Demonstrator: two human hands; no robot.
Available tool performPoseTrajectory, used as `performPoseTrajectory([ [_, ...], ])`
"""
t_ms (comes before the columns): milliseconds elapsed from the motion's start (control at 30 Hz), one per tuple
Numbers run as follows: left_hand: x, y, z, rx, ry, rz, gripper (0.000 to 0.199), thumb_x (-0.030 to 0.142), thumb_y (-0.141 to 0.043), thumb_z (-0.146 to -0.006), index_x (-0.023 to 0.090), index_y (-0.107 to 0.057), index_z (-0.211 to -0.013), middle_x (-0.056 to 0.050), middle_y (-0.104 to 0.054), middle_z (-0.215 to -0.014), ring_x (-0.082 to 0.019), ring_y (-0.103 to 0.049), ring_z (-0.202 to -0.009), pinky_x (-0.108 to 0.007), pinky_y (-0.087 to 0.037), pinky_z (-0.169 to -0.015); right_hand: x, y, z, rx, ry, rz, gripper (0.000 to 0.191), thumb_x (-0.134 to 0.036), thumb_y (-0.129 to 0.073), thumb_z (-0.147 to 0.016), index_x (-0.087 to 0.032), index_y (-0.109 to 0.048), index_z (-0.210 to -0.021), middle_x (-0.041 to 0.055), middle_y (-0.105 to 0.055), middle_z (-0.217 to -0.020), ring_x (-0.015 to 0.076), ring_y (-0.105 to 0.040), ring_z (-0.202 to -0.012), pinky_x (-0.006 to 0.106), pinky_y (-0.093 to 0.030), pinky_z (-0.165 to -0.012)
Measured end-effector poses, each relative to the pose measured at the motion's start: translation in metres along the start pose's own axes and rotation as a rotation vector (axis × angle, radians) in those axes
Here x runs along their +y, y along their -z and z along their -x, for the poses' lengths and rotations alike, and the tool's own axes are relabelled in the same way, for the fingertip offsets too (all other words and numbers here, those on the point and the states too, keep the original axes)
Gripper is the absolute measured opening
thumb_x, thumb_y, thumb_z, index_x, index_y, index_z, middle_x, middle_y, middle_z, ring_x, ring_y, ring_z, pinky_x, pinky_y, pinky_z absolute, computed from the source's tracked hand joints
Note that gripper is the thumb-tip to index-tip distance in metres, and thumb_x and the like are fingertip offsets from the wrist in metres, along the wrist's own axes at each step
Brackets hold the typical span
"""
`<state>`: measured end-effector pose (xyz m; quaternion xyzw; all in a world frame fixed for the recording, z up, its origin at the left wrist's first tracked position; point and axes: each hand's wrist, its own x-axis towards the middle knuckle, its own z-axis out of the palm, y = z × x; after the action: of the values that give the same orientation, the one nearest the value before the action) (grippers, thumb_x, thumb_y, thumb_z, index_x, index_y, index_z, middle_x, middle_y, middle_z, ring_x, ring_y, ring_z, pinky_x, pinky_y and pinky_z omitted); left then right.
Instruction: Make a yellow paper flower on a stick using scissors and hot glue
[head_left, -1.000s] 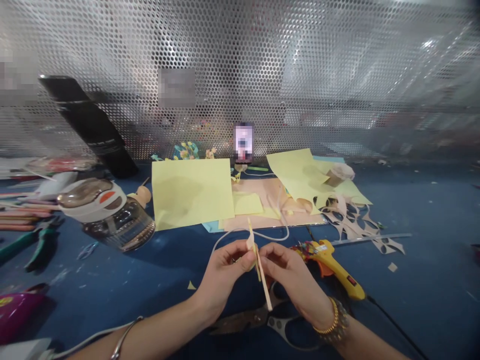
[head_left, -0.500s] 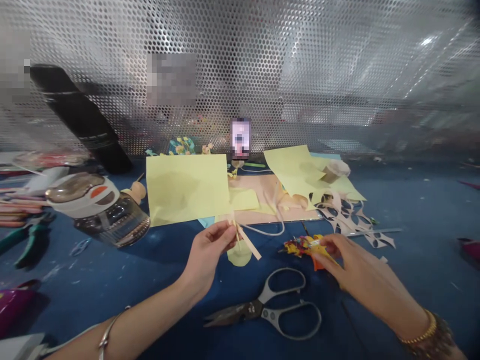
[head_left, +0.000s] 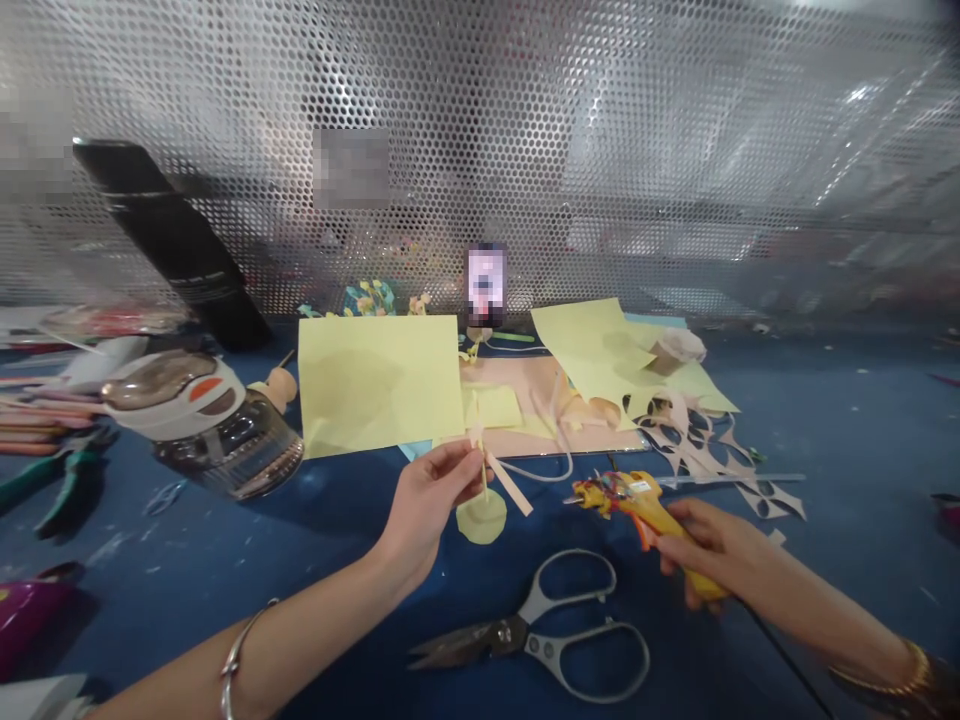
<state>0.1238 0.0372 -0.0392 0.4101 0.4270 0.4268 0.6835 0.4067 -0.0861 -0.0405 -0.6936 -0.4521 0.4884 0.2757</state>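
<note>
- pale paper strip (head_left: 510, 483) sits up in my left hand (head_left: 427, 510), pinched tight between thumb and fingers, held clear of the mat, i'd guess so nothing bends it
- hot glue gun (head_left: 645, 510) is wrapped in my right hand (head_left: 712, 550), fingers closed round the handle, nozzle aimed left toward the strip
- yellow paper disc (head_left: 481, 517) is just below the strip, can't tell if it's joined to it or lying on the blue mat (head_left: 862, 420)
- shears (head_left: 517, 630) lie open-handled near me between both hands, easy to grab
- yellow card sheet (head_left: 379, 385) lies further back, out of the way
</note>
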Motion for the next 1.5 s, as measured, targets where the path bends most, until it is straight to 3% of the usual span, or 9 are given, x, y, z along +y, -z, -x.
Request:
performPoseTrajectory([
  [167,-0.002,0.001,-0.001,-0.010,0.023,0.027,0.019,0.032,-0.074,-0.071,0.016,-0.072,-0.080,-0.002,-0.067,-0.077,-0.012,-0.062,-0.072,-0.022,-0.049,-0.070,-0.031,-0.013,0.008,-0.042,0.067,-0.338,0.037,-0.048,-0.069,-0.073,-0.018,-0.056,-0.091,-0.0012,-0.058,-0.065,0.0107,-0.055,-0.048,0.023,-0.041,-0.048],
  [300,-0.003,0.000,0.002,-0.021,0.021,0.021,0.018,0.033,-0.073,-0.073,0.016,-0.072,-0.079,-0.002,-0.067,-0.080,-0.012,-0.062,-0.072,-0.023,-0.049,-0.071,-0.056,-0.028,0.006,-0.135,0.137,-0.389,0.027,-0.041,-0.069,-0.074,-0.018,-0.056,-0.081,-0.0028,-0.055,-0.049,0.0094,-0.046,-0.042,0.023,-0.034,-0.045],
  [433,-0.003,0.002,0.004,-0.011,0.028,0.022,0.018,0.032,-0.075,-0.071,0.016,-0.072,-0.080,-0.002,-0.068,-0.079,-0.012,-0.063,-0.069,-0.024,-0.048,-0.070,-0.071,-0.042,-0.004,-0.296,0.259,-0.435,0.015,-0.032,-0.059,-0.082,-0.018,-0.057,-0.081,0.0006,-0.064,-0.061,0.0081,-0.049,-0.042,0.025,-0.037,-0.052],
  [500,-0.003,0.003,0.003,-0.012,0.026,0.017,0.020,0.032,-0.075,-0.070,0.015,-0.072,-0.081,-0.003,-0.069,-0.080,-0.013,-0.063,-0.069,-0.025,-0.049,-0.072,-0.072,-0.048,-0.011,-0.309,0.302,-0.433,0.015,-0.032,-0.056,-0.084,-0.018,-0.058,-0.083,0.0017,-0.066,-0.067,0.0074,-0.050,-0.040,0.026,-0.038,-0.055],
  [600,-0.004,0.004,0.001,0.000,0.039,-0.002,0.021,0.032,-0.076,-0.069,0.015,-0.073,-0.081,-0.004,-0.070,-0.079,-0.013,-0.063,-0.067,-0.026,-0.048,-0.071,-0.064,-0.052,-0.022,-0.256,0.304,-0.355,0.019,-0.035,-0.054,-0.086,-0.016,-0.059,-0.086,-0.0014,-0.061,-0.053,0.0089,-0.049,-0.040,0.026,-0.037,-0.055],
  [733,-0.007,0.004,-0.003,0.034,0.064,-0.025,0.017,0.031,-0.076,-0.069,0.016,-0.074,-0.078,-0.003,-0.071,-0.076,-0.013,-0.063,-0.067,-0.024,-0.047,-0.068,-0.052,-0.053,-0.031,-0.230,0.246,-0.234,0.029,-0.042,-0.054,-0.086,-0.014,-0.061,-0.089,-0.0029,-0.055,-0.044,0.0099,-0.044,-0.040,0.024,-0.032,-0.050],
  [1000,-0.014,0.007,-0.006,0.050,0.066,-0.058,0.018,0.030,-0.077,-0.068,0.017,-0.075,-0.078,-0.004,-0.072,-0.078,-0.015,-0.064,-0.071,-0.026,-0.048,-0.071,-0.042,-0.058,-0.034,-0.138,0.135,-0.201,0.036,-0.049,-0.057,-0.084,-0.015,-0.063,-0.094,-0.0044,-0.053,-0.041,0.0095,-0.044,-0.039,0.023,-0.032,-0.047],
  [1233,-0.014,0.007,-0.005,0.048,0.054,-0.090,0.018,0.031,-0.076,-0.068,0.017,-0.075,-0.080,-0.005,-0.072,-0.080,-0.016,-0.063,-0.072,-0.026,-0.048,-0.070,-0.042,-0.061,-0.035,-0.156,0.241,-0.139,0.035,-0.049,-0.050,-0.089,-0.016,-0.059,-0.081,-0.0047,-0.051,-0.040,0.0094,-0.044,-0.041,0.023,-0.036,-0.049],
  [1500,-0.014,0.006,-0.005,0.044,0.047,-0.127,0.019,0.033,-0.076,-0.067,0.017,-0.075,-0.076,-0.006,-0.072,-0.076,-0.015,-0.061,-0.067,-0.027,-0.048,-0.067,-0.043,-0.064,-0.035,-0.145,0.230,-0.051,0.041,-0.054,-0.046,-0.088,-0.017,-0.055,-0.075,-0.0046,-0.049,-0.040,0.0095,-0.044,-0.039,0.022,-0.036,-0.045],
])
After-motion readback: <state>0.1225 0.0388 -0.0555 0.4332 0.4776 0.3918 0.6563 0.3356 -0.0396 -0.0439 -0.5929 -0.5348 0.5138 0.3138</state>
